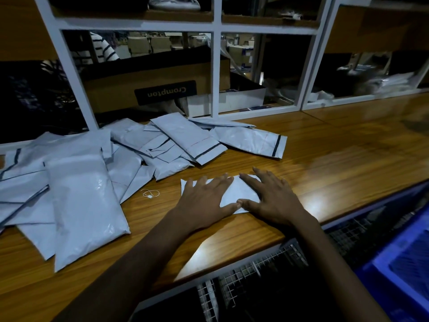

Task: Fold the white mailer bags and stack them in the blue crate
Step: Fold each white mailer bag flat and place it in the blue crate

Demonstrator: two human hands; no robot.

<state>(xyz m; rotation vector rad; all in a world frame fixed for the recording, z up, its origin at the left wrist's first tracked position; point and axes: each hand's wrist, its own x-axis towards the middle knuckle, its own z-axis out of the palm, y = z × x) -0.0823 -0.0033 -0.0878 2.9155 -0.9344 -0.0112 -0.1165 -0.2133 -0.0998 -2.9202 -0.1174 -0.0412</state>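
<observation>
A folded white mailer bag lies flat on the wooden counter near its front edge. My left hand presses on its left part with fingers spread. My right hand lies flat on its right part, thumb touching the left thumb. A loose pile of white mailer bags covers the counter to the left and behind. A large long bag lies at the front of that pile. The blue crate sits below the counter at lower right, only partly in view.
A white shelf frame stands behind the counter, holding a cardboard box labelled Crompton. A small white string tag lies on the counter left of my hands. Wire mesh runs under the counter's front edge.
</observation>
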